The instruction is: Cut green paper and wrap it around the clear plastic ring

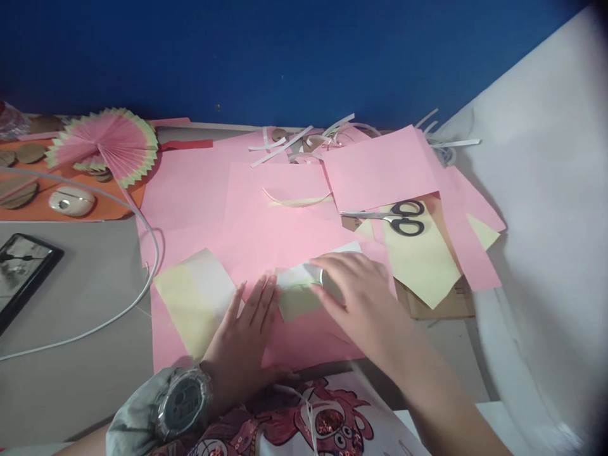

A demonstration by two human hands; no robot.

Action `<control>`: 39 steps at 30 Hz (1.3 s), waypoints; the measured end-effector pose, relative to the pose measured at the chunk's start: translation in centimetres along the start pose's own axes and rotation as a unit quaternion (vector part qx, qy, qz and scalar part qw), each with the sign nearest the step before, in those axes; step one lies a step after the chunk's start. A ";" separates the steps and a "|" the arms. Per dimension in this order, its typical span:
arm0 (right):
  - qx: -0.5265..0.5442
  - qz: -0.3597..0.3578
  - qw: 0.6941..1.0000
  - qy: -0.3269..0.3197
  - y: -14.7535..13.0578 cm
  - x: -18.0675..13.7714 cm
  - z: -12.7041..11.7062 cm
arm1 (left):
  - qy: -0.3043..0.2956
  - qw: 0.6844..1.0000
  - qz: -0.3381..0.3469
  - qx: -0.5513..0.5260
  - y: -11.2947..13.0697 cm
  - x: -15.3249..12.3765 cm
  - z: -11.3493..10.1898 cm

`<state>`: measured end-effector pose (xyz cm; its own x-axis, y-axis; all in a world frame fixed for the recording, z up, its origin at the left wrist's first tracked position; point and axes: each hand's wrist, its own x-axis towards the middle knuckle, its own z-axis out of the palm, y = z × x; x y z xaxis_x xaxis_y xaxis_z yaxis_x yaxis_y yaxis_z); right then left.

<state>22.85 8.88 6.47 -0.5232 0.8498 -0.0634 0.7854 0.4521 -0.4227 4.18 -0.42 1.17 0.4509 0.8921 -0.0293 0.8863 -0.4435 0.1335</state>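
My left hand (249,339) lies flat with fingers stretched out, its fingertips at the left end of a pale yellow-green and white paper piece (299,302). Over the right end of that piece, my right hand (361,297) has its thumb and fingers curved round something with a pale curved edge, mostly hidden by the hand. Another yellow and white sheet (190,294) rests to the left, partly beneath my left hand. Large pink paper (190,209) spreads under everything. A thin curved strip (297,202) lies farther back on the pink paper.
Black-handled scissors (406,218) lie at right on yellow paper (422,266). White paper strips (285,145) clutter the back. A pink pleated fan (107,142) and a white mouse-shaped object (71,201) sit at left. A white cable (149,278) runs past a phone (23,272).
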 end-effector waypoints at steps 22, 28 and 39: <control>-0.051 0.016 0.998 0.027 -0.5 0.8 3.7 | 0.012 1.000 0.000 -0.025 -0.4 -0.3 0.6; -0.048 -0.001 0.998 0.045 -0.3 0.8 4.4 | 0.018 0.999 0.009 -0.033 -0.6 -0.3 0.7; -0.018 -0.005 0.998 0.061 -0.1 0.6 5.0 | 0.007 0.999 0.022 -0.044 -1.2 -0.4 0.7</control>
<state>20.79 8.01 1.95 -0.4885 0.8710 0.0526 0.7931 0.4683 -0.3894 3.02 -0.30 0.30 0.4869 0.8734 -0.0076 0.8528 -0.4735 0.2203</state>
